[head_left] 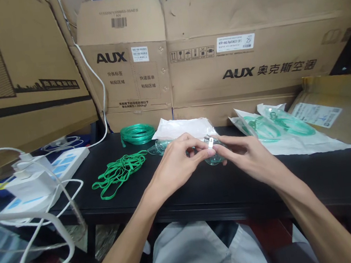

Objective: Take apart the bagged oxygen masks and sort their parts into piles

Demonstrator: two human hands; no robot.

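Between my two hands, above the black table, is a clear greenish oxygen mask [214, 159] with a small pale metal nose clip [210, 143] on it. My left hand [186, 151] pinches the clip's lower end between thumb and fingers. From the other side my right hand [244, 149] grips the mask, its thumb beside the clip. Fingers cover much of the mask. Behind my left hand lie more clear mask parts [155, 149], partly hidden, in front of a white paper sheet [181, 127].
Green elastic straps [119, 171] lie in a tangle at the left, below a coil of green tubing [138, 134]. Bagged masks [262, 128] rest at the right. A power strip [71, 160] with white cables crowds the left edge. Cardboard boxes [249, 55] wall the back.
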